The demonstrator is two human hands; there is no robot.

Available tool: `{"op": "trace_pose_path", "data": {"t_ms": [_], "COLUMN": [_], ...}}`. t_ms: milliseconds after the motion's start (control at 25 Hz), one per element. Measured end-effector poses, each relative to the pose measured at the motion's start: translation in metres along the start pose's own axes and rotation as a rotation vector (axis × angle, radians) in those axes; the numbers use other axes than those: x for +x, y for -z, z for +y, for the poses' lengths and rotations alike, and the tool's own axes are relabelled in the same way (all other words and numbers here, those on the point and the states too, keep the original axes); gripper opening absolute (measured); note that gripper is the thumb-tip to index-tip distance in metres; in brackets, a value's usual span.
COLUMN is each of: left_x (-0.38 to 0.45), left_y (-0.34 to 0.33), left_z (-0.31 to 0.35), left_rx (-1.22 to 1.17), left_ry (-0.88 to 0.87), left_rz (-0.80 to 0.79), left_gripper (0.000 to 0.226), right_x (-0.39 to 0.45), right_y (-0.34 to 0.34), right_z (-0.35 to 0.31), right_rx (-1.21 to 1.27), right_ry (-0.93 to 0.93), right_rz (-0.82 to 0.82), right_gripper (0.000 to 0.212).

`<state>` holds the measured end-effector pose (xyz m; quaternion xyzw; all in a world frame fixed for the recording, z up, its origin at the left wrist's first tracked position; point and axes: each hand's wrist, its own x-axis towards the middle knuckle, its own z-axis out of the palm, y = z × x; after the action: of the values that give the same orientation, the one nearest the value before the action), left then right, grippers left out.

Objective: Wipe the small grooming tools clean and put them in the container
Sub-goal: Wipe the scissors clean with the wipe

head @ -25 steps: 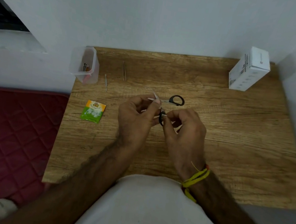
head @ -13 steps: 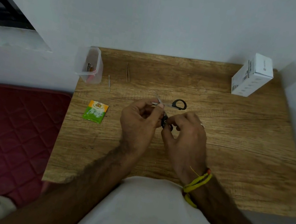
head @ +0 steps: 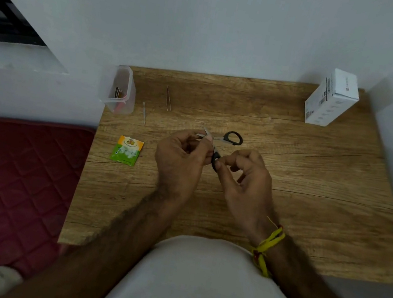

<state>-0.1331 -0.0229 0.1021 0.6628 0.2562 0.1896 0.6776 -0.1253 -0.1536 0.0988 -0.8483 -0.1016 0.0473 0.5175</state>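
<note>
Small scissors [head: 232,138] with black handles are held open above the wooden table [head: 287,189]. My left hand [head: 179,161] pinches the blades near their tips, apparently with something white between the fingers. My right hand [head: 244,182] grips the lower black handle loop. A clear plastic container [head: 119,90] stands at the table's far left corner with a few tools inside. Metal tweezers [head: 168,98] and a thin white stick tool [head: 144,112] lie on the table beside the container.
A green and orange wipe sachet [head: 127,150] lies left of my hands. A white carton [head: 331,100] stands at the far right corner. Walls close the table's back and right side. A dark red quilted mattress [head: 11,176] lies left of the table.
The hands stay in the same place on the scissors; my left fingers have shifted slightly along the blades. The camera view has tilted a little.
</note>
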Motion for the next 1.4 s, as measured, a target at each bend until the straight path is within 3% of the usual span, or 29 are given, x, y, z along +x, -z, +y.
{"op": "trace_pose_path", "data": {"t_ms": [80, 200, 280, 360, 480, 640, 760, 1080, 1400], "left_x": [0.0, -0.001, -0.002, 0.0, 0.0, -0.01, -0.012, -0.019, -0.008], "left_y": [0.002, 0.002, -0.001, -0.002, 0.002, -0.001, -0.004, -0.01, 0.0], "left_z": [-0.002, -0.001, 0.0, 0.005, 0.01, 0.009, 0.009, 0.005, 0.007], "left_rx": [0.008, 0.045, 0.094, 0.09, 0.036, 0.051, 0.059, 0.05, 0.1], "left_ry": [0.0, -0.019, -0.036, -0.028, -0.023, -0.015, -0.036, -0.026, -0.027], "left_rz": [0.002, -0.036, -0.051, -0.043, -0.022, -0.009, 0.006, 0.03, -0.03], "left_gripper": [0.006, 0.005, 0.005, 0.006, 0.005, 0.006, 0.008, 0.005, 0.014], "right_x": [0.0, 0.004, 0.002, -0.004, 0.0, 0.004, 0.003, 0.002, 0.006], "right_y": [0.003, 0.003, -0.001, 0.001, 0.014, 0.012, 0.014, 0.026, 0.017], "right_z": [0.004, -0.001, -0.005, -0.003, 0.002, 0.01, 0.007, 0.014, 0.017], "right_rx": [-0.021, 0.116, 0.053, 0.013, -0.02, -0.173, -0.142, -0.072, -0.141], "right_ry": [0.056, -0.038, 0.094, 0.193, 0.177, 0.26, 0.276, 0.192, 0.29], "right_rz": [-0.032, -0.057, -0.112, -0.06, 0.048, -0.062, -0.028, -0.157, -0.236], "right_gripper": [0.002, 0.007, 0.004, 0.004, 0.002, 0.008, 0.006, 0.006, 0.009]}}
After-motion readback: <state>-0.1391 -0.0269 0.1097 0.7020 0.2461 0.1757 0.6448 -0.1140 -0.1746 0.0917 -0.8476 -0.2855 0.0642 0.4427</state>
